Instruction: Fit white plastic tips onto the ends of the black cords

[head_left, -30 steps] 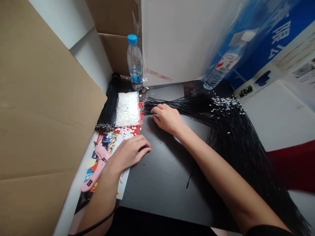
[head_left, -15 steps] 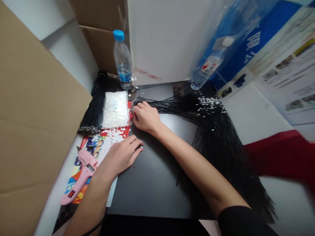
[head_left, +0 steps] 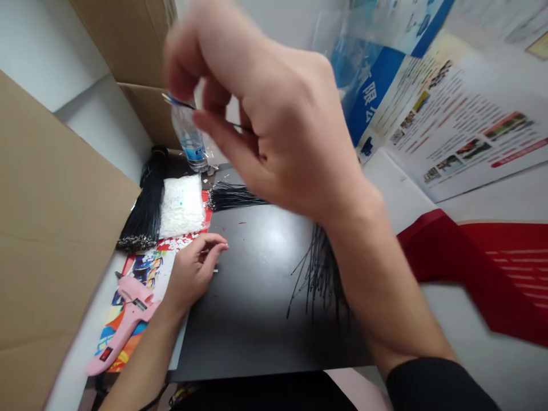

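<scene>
My right hand [head_left: 282, 108] is raised close to the camera, its fingers pinched on a thin black wire [head_left: 186, 104] with a pale tip. Low over the dark table, my left hand [head_left: 199, 265] has thumb and forefinger pressed together; what they hold, if anything, is too small to make out. A small white piece [head_left: 216, 271] shows just beneath that hand. Beyond it lie a bag of white pieces [head_left: 182, 208] and loose white pieces [head_left: 175, 244]. A bundle of black wires [head_left: 235, 197] lies across the back of the table, partly hidden by my right hand.
A pink glue gun [head_left: 124, 325] lies on colourful printed paper at the left. Behind the bag stand a water bottle [head_left: 194, 149] and another black wire bundle [head_left: 143, 200]. More black wires [head_left: 321, 274] spread under my right forearm. A cardboard panel [head_left: 55, 245] borders the left side.
My right hand has lifted from the wire bundle up toward the camera, now with a single wire in its fingers. My left hand stays low, its fingertips closer together. The view has shifted slightly.
</scene>
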Demonstrator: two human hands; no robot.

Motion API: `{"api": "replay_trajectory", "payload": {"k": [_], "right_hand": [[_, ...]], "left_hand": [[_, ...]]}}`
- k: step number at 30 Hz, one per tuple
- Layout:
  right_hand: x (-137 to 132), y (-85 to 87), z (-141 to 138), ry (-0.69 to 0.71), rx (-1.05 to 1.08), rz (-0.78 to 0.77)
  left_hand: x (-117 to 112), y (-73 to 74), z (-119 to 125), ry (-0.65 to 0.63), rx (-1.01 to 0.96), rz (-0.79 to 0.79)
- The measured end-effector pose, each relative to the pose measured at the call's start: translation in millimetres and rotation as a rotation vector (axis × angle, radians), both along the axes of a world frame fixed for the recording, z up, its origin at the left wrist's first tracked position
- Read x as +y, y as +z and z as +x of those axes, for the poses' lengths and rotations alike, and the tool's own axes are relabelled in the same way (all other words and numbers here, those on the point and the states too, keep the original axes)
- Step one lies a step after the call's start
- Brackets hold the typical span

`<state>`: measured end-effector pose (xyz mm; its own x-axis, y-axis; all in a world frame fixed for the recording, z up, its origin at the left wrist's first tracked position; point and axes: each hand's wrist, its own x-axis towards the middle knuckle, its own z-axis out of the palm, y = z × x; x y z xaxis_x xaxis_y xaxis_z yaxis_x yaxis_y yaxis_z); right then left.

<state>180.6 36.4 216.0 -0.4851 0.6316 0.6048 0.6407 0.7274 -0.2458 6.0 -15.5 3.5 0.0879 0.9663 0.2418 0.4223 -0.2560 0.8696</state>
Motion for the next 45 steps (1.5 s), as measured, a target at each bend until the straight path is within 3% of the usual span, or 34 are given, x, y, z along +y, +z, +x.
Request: {"api": "replay_trajectory", "payload": {"k": [1,3,5,9,13,17,21,28,37,45], "right_hand": [[0.3,7.5,9.5,-0.058,-0.109,-0.051],[0.9,9.7,29.4,-0.195,-0.354,0.009],[0.8,-5.9,48.9,-0.265,-0.457,0.013],[-0.2,-77.0,74.3,-0.211,-0.278,-0.116],[-11.8,-150.7,66.9,-0.1,0.074,-0.426],[-24.5,-185.3,47.7,-0.119,0.299,-0.614],[-27.7,-197.4,39.8,-0.11,0.398,-0.666],[-29.3,-210.5,36.9,-0.121,0.497,-0.716],[-29.9,-215.1,33.3,-0.128,0.542,-0.772],[-31.0,-212.0,33.6,-0.149,0.497,-0.759]], "left_hand": [[0.1,3.1,3.0,0.035,-0.104,-0.047],[1.1,10.9,10.1,0.066,-0.284,-0.128],[4.2,19.9,18.0,0.052,-0.41,-0.217],[15.8,31.9,31.9,-0.016,-0.559,-0.372],[23.7,26.1,39.2,-0.065,-0.663,-0.468],[23.6,11.7,40.2,-0.09,-0.67,-0.523],[23.9,3.1,38.8,-0.093,-0.62,-0.498],[26.5,0.6,39.2,-0.094,-0.624,-0.444],[29.5,-3.5,40.9,0.065,-0.634,-0.309],[30.0,-3.2,38.7,0.059,-0.559,-0.325]]}}
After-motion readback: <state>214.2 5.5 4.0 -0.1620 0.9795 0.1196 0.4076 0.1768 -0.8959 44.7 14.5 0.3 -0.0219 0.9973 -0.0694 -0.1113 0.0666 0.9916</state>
